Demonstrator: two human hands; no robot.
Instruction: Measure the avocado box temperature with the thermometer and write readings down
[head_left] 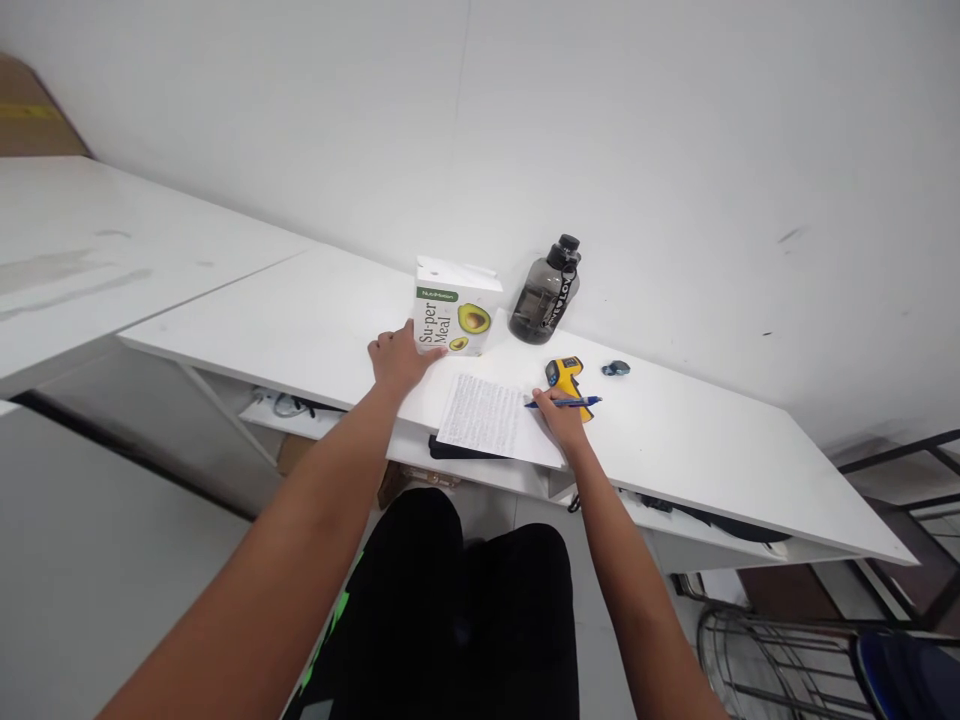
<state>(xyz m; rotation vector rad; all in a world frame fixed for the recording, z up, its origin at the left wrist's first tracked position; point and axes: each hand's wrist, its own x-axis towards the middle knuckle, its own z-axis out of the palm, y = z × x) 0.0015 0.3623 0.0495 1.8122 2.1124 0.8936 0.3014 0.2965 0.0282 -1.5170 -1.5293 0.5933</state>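
My left hand [403,358] grips the lower left corner of a white food box [472,289], its thumb along the front and the fingers at the side. "Su-per Meal" and avocado pictures are printed on the upright box. In my right hand [559,415] is a blue pen [576,402], held over the right part of a paper sheet [480,415] covered with handwriting. The sheet lies at the table's front edge, over something black. Just beyond my right hand, a yellow infrared thermometer [566,373] rests on the table, partly covered by the hand and pen.
A dark water bottle [541,300] stands against the wall, right of the box. Farther right lies a small dark object [616,368]. The white table [697,440] has a shelf beneath it holding cables. A wire-frame stand [780,660] is at the lower right.
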